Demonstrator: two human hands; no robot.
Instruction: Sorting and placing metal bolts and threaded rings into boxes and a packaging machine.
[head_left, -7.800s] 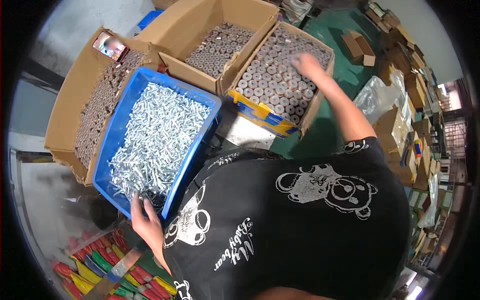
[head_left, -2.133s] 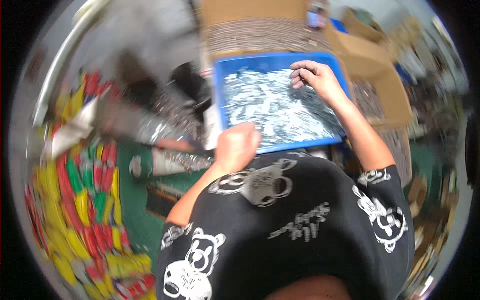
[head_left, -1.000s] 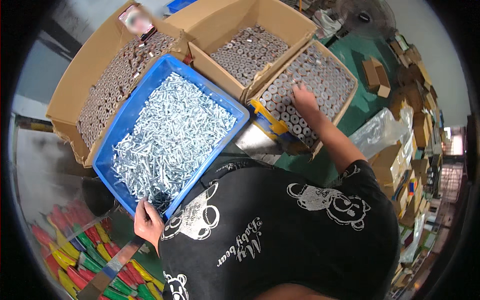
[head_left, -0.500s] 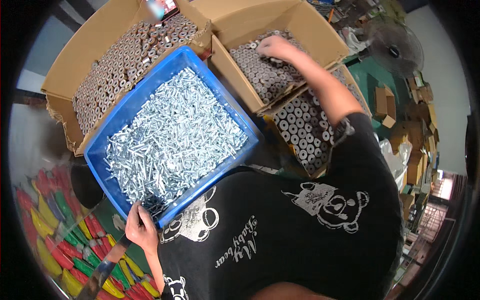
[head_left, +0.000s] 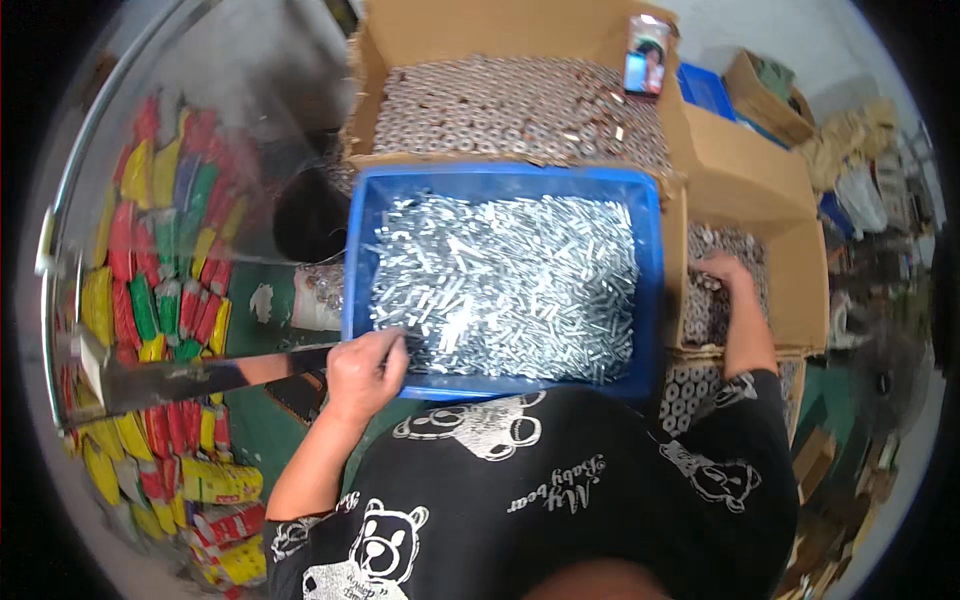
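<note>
A blue plastic bin [head_left: 655,300] full of short silver metal pins [head_left: 510,280] stands in front of me. At its near left corner is my left hand [head_left: 365,372], fingers curled closed; what they hold, if anything, is hidden. To the bin's right, a cardboard box [head_left: 800,290] contains small round metal pieces with centre holes [head_left: 745,245]. My right hand [head_left: 724,268] reaches into that box, its bent fingers closed down among the pieces. Whatever lies between those fingertips is too small to make out.
Behind the bin, a large cardboard box [head_left: 520,35] holds rows of similar round pieces, with a phone [head_left: 646,58] at its right side. Another box of larger ringed pieces [head_left: 680,398] is near my right arm. Left are a metal bar [head_left: 220,375] and colourful packets [head_left: 170,300].
My view has turned, so the bin now sits square and central. My left hand stays by the bin's near left corner; my right hand remains in the right-hand box, nearer its left wall.
</note>
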